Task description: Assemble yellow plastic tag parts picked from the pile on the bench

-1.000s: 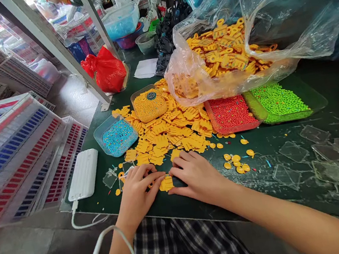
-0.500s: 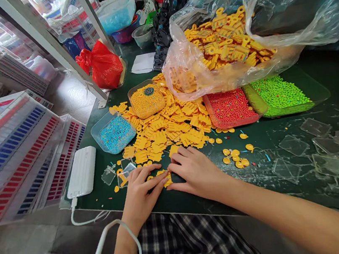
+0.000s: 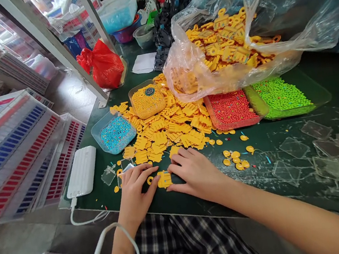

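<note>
A small flat yellow plastic piece with slots and a loop at its left end lies on the table between my hands. My right hand steadies it at its right edge, with the thumb at the lower corner and a fingertip at the upper one. My left hand is just left of the piece, fingers extended and thumb apart, holding nothing that I can see. Beyond both hands spreads a pile of similar yellow pieces. Small clear square covers lie partly hidden by my left hand.
Tubs of blue beads, yellow beads, red beads and green beads stand behind the pile. A clear bag holds more yellow pieces. A white power bank with a cable is left; yellow discs lie right.
My left hand has drawn back slightly leftward off the yellow piece, uncovering its slots and loop. My right hand stays at the piece's right edge.
</note>
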`<action>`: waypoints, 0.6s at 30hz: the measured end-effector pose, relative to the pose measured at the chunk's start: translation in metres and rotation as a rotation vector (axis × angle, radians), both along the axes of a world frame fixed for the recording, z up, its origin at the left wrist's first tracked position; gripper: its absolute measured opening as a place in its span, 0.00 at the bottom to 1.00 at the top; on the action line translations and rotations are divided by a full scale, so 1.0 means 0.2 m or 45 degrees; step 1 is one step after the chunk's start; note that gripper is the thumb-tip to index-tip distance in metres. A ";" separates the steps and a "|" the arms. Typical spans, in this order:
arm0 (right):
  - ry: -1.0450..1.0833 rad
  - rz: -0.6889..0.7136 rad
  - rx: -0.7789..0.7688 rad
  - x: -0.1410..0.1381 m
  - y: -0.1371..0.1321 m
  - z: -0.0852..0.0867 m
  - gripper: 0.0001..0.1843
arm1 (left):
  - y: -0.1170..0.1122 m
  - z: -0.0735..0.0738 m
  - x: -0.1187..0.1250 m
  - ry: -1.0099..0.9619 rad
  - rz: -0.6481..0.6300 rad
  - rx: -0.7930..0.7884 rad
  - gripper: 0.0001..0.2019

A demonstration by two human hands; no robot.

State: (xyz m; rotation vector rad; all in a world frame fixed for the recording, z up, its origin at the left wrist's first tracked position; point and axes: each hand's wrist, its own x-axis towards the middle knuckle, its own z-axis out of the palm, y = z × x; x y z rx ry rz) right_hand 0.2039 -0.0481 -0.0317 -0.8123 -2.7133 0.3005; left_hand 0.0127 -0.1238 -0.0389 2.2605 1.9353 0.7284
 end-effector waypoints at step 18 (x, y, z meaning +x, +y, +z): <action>0.091 -0.035 0.274 0.00 0.01 0.01 0.24 | 0.96 0.40 -0.09 0.311 -0.158 -0.081 0.10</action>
